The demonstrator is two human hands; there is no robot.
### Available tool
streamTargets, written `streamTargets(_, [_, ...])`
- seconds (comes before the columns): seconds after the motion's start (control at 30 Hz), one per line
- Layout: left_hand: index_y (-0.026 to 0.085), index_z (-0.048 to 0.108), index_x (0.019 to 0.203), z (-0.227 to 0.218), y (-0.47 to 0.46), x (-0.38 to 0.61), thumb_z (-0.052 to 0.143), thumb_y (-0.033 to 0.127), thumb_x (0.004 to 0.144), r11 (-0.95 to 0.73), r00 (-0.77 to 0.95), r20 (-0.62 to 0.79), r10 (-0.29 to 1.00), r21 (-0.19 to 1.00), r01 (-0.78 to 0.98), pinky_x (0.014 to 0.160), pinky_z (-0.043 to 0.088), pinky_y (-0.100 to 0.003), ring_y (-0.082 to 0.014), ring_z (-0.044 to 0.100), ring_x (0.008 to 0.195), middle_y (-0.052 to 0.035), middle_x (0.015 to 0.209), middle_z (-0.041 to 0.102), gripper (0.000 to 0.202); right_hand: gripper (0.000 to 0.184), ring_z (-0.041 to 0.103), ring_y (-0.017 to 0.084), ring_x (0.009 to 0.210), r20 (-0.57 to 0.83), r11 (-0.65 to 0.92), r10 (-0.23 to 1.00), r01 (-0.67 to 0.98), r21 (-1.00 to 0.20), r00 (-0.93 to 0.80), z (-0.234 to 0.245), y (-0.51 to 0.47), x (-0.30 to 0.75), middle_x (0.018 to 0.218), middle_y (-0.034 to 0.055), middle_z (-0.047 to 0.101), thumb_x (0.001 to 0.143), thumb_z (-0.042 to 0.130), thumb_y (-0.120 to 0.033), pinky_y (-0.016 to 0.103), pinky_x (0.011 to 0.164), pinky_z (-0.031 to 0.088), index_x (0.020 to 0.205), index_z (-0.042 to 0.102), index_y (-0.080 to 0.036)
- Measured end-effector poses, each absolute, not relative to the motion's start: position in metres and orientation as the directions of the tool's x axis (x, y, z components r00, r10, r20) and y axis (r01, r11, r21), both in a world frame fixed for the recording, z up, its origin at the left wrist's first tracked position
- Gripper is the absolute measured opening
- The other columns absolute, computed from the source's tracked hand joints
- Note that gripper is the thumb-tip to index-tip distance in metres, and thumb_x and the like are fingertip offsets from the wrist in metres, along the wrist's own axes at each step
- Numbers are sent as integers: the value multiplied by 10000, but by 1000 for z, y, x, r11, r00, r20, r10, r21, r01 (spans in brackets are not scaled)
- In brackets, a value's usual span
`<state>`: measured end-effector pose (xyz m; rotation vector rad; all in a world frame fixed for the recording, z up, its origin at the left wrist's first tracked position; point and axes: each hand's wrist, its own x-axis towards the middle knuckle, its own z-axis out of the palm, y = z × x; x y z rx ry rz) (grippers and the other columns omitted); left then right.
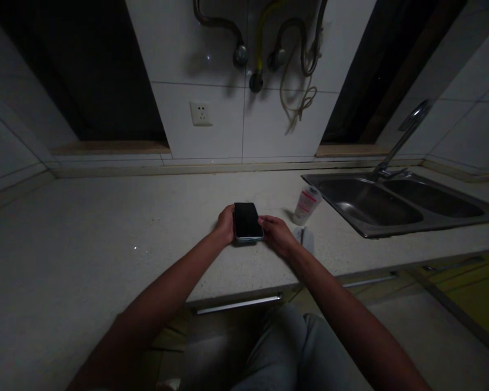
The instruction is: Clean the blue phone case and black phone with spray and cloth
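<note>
A black smartphone (247, 220) with a dark screen and a light edge is held just above the pale countertop (126, 228), near its front edge. My left hand (226, 224) grips the phone's left side, fingers curled round it. The phone's right side is gripped by my right hand (277, 234) in the same way. Both forearms reach in from the bottom of the view.
A small clear plastic cup (306, 204) with a red label stands just right of the phone, with a flat pale packet (303, 237) beside my right hand. A steel double sink (395, 202) with a tap (403, 136) lies to the right. A wall socket (201, 114) and hoses hang on the tiled wall.
</note>
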<state>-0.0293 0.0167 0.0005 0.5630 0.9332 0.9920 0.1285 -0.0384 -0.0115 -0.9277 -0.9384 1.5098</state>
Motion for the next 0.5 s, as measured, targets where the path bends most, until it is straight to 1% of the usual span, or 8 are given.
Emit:
streamTargets(0.1, [147, 650, 953, 9, 15, -29, 481, 238, 912, 522, 233, -470, 851, 715, -465, 666, 567, -327, -208, 673, 647, -76, 729, 703, 196, 297, 631, 148, 642, -82, -124, 990, -413, -902, -117, -10, -38, 131, 726, 27, 698, 620, 855, -335, 265, 601, 560, 798, 693, -159])
streamTargets(0.2, [113, 640, 1007, 11, 12, -30, 517, 158, 904, 479, 192, -447, 874, 722, -500, 710, 569, -309, -198, 679, 676, -91, 766, 709, 166, 318, 655, 165, 670, -91, -165, 978, -426, -890, -189, -4, -43, 133, 773, 30, 709, 677, 834, -369, 294, 583, 594, 870, 678, -170])
streamTargets(0.27, [104, 633, 1006, 9, 12, -31, 555, 125, 885, 426, 149, -413, 899, 737, -526, 731, 567, -300, -188, 675, 687, -90, 771, 704, 146, 330, 695, 196, 761, -98, -206, 960, -423, -882, -263, 1, -47, 134, 865, 55, 730, 734, 804, -399, 345, 628, 625, 933, 662, -177])
streamTargets(0.37, [112, 627, 940, 5, 14, -32, 594, 88, 847, 352, 91, -360, 929, 774, -526, 709, 562, -284, -162, 647, 652, -59, 725, 678, 102, 378, 724, 234, 900, -123, -264, 931, -400, -878, -345, 5, -52, 134, 1024, 100, 734, 760, 805, -381, 396, 699, 645, 1023, 638, -168])
streamTargets(0.43, [122, 611, 864, 3, 14, -32, 605, 71, 828, 310, 63, -326, 943, 798, -517, 673, 547, -256, -137, 615, 612, -28, 674, 647, 62, 415, 733, 237, 918, -138, -285, 919, -382, -879, -370, 4, -53, 133, 1068, 117, 728, 735, 837, -323, 381, 715, 647, 1052, 628, -154])
streamTargets(0.5, [133, 590, 798, 3, 14, -31, 612, 66, 817, 279, 47, -298, 953, 812, -513, 645, 525, -229, -118, 589, 594, -7, 645, 623, 72, 448, 740, 225, 897, -135, -282, 919, -379, -882, -371, 2, -52, 132, 1063, 111, 729, 693, 868, -254, 350, 719, 646, 1056, 626, -153])
